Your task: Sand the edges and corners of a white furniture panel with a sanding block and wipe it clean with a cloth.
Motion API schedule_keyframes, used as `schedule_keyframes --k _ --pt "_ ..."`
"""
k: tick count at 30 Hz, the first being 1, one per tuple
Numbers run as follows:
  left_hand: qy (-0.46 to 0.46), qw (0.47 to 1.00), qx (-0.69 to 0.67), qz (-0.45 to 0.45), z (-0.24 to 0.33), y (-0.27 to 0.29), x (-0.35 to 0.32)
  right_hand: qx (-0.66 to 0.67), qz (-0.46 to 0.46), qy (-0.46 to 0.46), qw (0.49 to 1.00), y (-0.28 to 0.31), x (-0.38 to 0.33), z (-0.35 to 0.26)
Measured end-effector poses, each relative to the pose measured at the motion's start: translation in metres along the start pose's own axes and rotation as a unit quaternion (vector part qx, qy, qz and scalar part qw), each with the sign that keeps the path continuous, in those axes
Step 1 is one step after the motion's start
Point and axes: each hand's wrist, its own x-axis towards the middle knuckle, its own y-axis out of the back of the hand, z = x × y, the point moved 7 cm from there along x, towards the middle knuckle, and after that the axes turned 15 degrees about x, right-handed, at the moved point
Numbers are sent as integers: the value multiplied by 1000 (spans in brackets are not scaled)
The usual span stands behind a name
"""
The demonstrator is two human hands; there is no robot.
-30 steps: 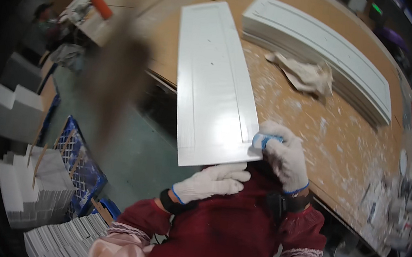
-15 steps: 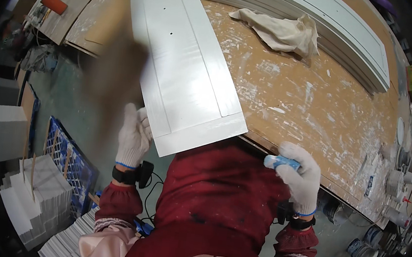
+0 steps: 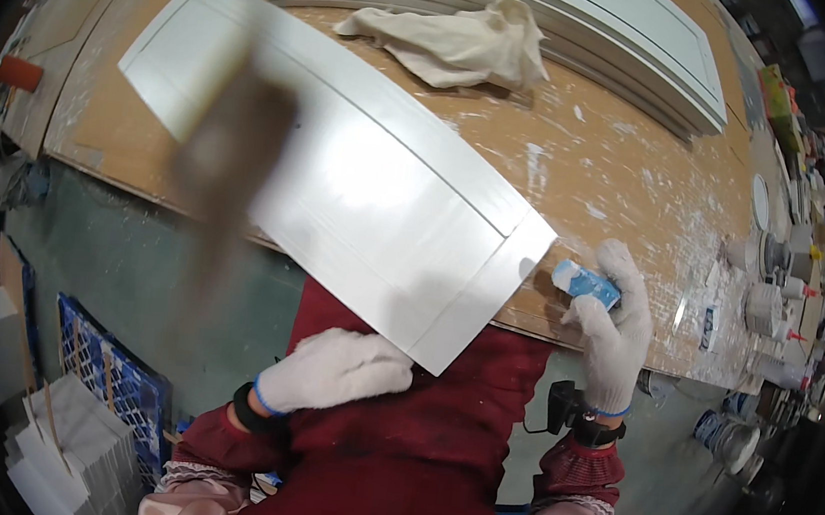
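Note:
A long white panel [image 3: 360, 182] with grooved border lines lies slantwise across the table, its near right end jutting past the front edge. My left hand [image 3: 340, 371], in a white knitted glove, is at the panel's near edge by the corner, fingers closed together against it; the fingertips are partly hidden. My right hand [image 3: 618, 329], gloved too, is closed round a small blue block [image 3: 588, 284], whitened at one end, just right of the panel. Its exact kind cannot be made out.
Behind the panel lie a crumpled cream cloth [image 3: 455, 41] and a stack of white panels [image 3: 608, 27]. Tubs and bottles [image 3: 764, 310] crowd the right side. A blue lattice crate [image 3: 113, 377] and stacked white pieces [image 3: 87, 435] stand lower left. A blurred brown shape [image 3: 234, 138] hides part of the panel.
The panel has turned from steep to slanted, its far end swinging left. My left hand has moved right and nearer along its edge. My right hand still holds the blue block.

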Motion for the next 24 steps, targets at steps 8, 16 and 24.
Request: schedule_keyframes --k 8,16,24 --pt "-186 843 432 261 70 77 -1 -86 23 23 996 4 5 -11" --pt "-249 792 469 300 43 69 13 -163 42 123 978 6 13 -16" --pt "-228 805 476 271 50 38 19 -179 47 95 978 18 15 -11"
